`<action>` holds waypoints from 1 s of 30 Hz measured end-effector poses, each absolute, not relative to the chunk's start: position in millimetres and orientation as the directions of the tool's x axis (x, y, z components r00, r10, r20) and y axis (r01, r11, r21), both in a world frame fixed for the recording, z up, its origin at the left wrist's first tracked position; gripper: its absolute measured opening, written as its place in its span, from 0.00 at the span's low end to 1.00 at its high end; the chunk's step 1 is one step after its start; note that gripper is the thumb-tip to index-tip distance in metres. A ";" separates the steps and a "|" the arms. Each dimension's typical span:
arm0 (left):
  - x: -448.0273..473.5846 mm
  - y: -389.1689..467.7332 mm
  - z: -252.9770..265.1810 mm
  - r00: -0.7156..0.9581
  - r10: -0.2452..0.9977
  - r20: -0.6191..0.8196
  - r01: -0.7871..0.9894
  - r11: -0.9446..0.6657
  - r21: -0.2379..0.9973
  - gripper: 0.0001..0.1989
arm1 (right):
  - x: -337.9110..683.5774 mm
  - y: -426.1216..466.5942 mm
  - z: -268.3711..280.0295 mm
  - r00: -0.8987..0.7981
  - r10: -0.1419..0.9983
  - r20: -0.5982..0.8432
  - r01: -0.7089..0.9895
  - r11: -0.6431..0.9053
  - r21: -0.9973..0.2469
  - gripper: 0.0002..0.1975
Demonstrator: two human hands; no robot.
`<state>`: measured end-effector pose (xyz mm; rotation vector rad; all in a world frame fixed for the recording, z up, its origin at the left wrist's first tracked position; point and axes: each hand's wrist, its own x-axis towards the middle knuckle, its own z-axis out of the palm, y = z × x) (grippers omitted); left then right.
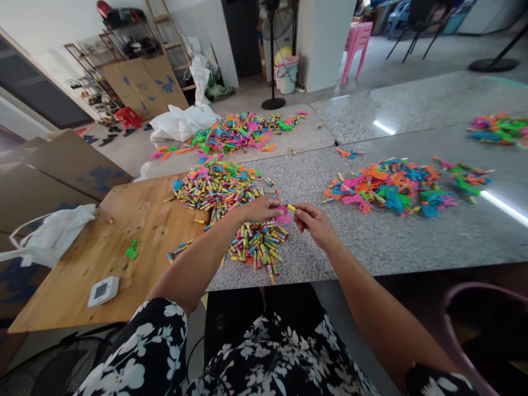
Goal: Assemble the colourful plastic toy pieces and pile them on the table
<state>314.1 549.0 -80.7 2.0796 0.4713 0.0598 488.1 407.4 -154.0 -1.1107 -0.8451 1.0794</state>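
Observation:
My left hand (259, 209) is closed on a small pink plastic piece (283, 216) shaped like a toy gun. In my right hand (312, 221), finger and thumb pinch a short yellow tube (291, 208), its end touching or very near the pink piece. Below and behind my left hand lies a heap of small printed tubes (258, 245), mostly yellow, red and blue. My left forearm hides part of it. To the right is a pile of colourful toy guns (388, 184), several with tubes fitted.
Another heap of coloured pieces (243, 132) lies farther back beside a white plastic bag (183, 124). On the wooden board (148, 209) are a green toy piece (132, 250) and a white device (103, 290). A pink-rimmed bin (447, 313) stands below the table at right.

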 end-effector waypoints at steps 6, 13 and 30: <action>313.9 550.0 -83.6 0.920 0.338 -0.198 0.329 -0.390 0.860 0.18 | 489.3 403.4 -155.1 0.319 0.945 0.069 -0.098 0.106 -0.990 0.19; 312.0 548.5 -92.2 0.909 0.318 -0.269 0.379 -0.363 0.851 0.16 | 508.8 395.6 -152.3 0.111 0.993 -0.024 -0.029 -0.021 -0.999 0.19; 353.9 582.3 -140.2 0.507 0.795 -0.333 0.858 -0.501 0.110 0.35 | 513.1 410.5 -175.3 0.476 0.878 -0.045 0.310 -0.216 -0.926 0.14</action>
